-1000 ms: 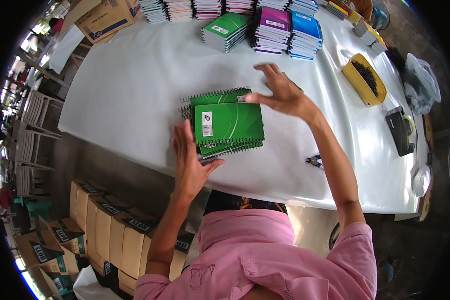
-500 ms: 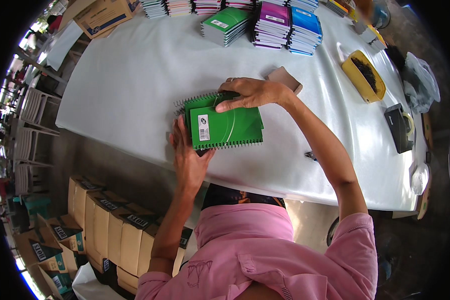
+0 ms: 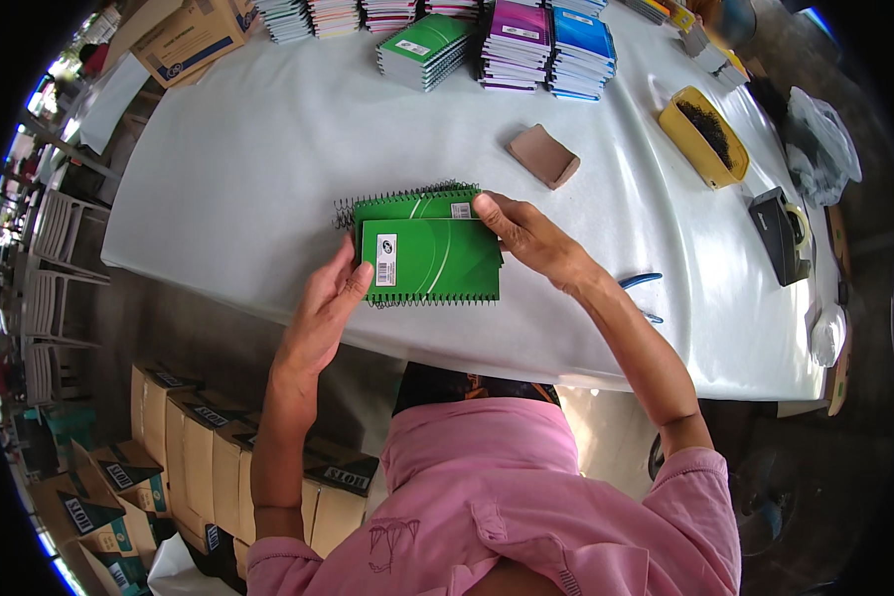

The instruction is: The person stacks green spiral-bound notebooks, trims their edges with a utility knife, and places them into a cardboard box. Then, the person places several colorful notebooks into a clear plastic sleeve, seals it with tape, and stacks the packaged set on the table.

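A small stack of green spiral notebooks rests at the near side of the table, with wire coils along both its far and near edges. The top notebook sits a little nearer than those under it and bears a white label. My left hand grips the stack's left side, thumb on the cover and fingers along the edge or beneath. At the far right corner, my right hand holds the stack with its thumb on top; its other fingers are partly hidden. Blue-handled pliers lie partly behind my right forearm.
On the white-covered table are a brown cardboard piece, a yellow tub of dark wire bits and a black tape dispenser. Green, purple and blue notebook stacks stand at the back. Cartons fill the floor at left.
My right hand has moved from over the top cover to the stack's right corner. My left hand has shifted its thumb onto the cover. The pliers now show more.
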{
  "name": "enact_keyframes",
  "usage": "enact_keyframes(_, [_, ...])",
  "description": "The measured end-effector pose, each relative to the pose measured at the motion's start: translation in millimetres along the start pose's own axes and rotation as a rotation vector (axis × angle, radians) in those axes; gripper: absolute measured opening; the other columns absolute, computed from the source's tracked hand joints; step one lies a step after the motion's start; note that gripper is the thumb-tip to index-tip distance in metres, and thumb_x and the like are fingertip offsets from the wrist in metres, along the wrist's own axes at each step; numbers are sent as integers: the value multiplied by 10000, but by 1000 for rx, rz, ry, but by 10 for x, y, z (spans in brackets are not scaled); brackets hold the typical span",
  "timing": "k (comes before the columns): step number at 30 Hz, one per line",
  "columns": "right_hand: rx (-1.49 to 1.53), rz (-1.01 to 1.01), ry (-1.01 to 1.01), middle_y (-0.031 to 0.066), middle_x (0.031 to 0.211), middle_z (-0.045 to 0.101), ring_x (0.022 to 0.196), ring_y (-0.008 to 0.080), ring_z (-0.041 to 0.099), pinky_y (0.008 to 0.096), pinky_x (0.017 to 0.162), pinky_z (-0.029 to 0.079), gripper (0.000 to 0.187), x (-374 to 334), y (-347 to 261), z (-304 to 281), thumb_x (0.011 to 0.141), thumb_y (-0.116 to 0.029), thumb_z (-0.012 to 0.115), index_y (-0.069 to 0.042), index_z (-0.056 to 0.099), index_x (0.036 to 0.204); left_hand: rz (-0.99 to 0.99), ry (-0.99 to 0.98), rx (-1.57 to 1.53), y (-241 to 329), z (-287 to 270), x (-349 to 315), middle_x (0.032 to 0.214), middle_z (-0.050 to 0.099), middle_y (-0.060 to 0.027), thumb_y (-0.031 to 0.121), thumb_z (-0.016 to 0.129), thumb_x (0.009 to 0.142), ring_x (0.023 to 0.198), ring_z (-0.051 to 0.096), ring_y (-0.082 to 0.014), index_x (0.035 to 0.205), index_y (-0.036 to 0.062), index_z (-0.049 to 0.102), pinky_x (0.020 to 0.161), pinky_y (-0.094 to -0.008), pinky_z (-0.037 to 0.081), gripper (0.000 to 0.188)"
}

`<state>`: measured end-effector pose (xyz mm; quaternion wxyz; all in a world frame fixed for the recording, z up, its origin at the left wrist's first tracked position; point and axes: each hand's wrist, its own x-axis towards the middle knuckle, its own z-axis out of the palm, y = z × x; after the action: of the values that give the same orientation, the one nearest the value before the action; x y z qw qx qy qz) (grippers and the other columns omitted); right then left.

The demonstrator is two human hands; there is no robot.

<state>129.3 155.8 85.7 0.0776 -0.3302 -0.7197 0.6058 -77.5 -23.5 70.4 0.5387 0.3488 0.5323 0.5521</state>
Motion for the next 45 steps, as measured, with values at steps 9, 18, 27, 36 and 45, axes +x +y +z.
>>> enact_keyframes(9, [-589, -422, -121, 162, 1311, 524, 1195, 306, 517, 388, 1014, 419, 783, 330, -331, -254, 739, -410, 769, -18, 451, 1338, 586, 371, 1401, -83, 453, -210, 1434, 436, -101, 237, 776, 733, 1382, 275, -396, 1305, 145, 559, 1080, -554, 244, 618])
enact_keyframes(18, [-567, -379, -309, 123, 1035, 675, 944, 245, 623, 354, 861, 484, 520, 746, -269, -290, 812, -401, 714, -19, 626, 1154, 594, 425, 1455, -200, 497, -48, 1434, 431, -74, 277, 769, 716, 1351, 315, -413, 1331, 149, 528, 1051, -584, 256, 672])
enact_keyframes(27, [-624, -234, -326, 157, 1097, 632, 897, 254, 615, 339, 807, 496, 659, 630, -297, -243, 856, -543, 611, 4, 556, 1219, 598, 487, 1449, -384, 343, -65, 1523, 269, -151, 213, 838, 595, 1390, 209, -454, 1414, 170, 422, 1061, -592, 261, 919])
enact_keyframes(36, [-539, -306, -280, 160, 1163, 613, 1079, 290, 568, 379, 911, 460, 669, 623, -138, -263, 848, -556, 607, -13, 554, 1235, 620, 559, 1190, -432, 317, -55, 1497, 276, -206, 186, 844, 617, 1381, 223, -449, 1475, 61, 195, 1100, -546, 250, 1083])
enact_keyframes(45, [-455, -348, -322, 121, 1101, 633, 1034, 248, 576, 364, 840, 464, 635, 585, -82, -231, 839, -513, 643, -30, 545, 1239, 402, 447, 838, -559, 297, -63, 1411, 398, -234, 21, 811, 653, 1248, 474, -354, 1489, 57, 95, 966, -403, 459, 1101])
